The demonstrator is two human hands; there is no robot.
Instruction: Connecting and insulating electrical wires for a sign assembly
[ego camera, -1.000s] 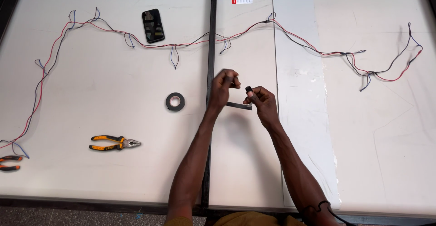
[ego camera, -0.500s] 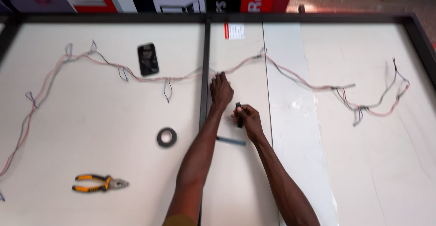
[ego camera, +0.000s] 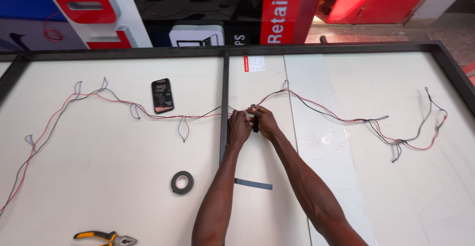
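Observation:
Both my hands meet on a long red and black wire (ego camera: 316, 110) strung across a pale panel. My left hand (ego camera: 238, 129) grips the wire just right of the dark centre bar (ego camera: 223, 127). Against it, my right hand (ego camera: 264, 121) is closed around a small black piece on the same wire. A strip of dark tape (ego camera: 253, 184) lies on the panel under my forearms. A roll of black tape (ego camera: 182, 182) sits to the left of my left arm.
A black phone (ego camera: 162, 95) lies above the wire at the left. Orange-handled pliers (ego camera: 105, 238) rest at the bottom left edge. A dark frame (ego camera: 346, 48) borders the panel, with red and white sign letters (ego camera: 94, 8) behind it.
My hands have moved up the panel from near the tape strip to the wire. The strip stays on the panel and the view has tilted upward.

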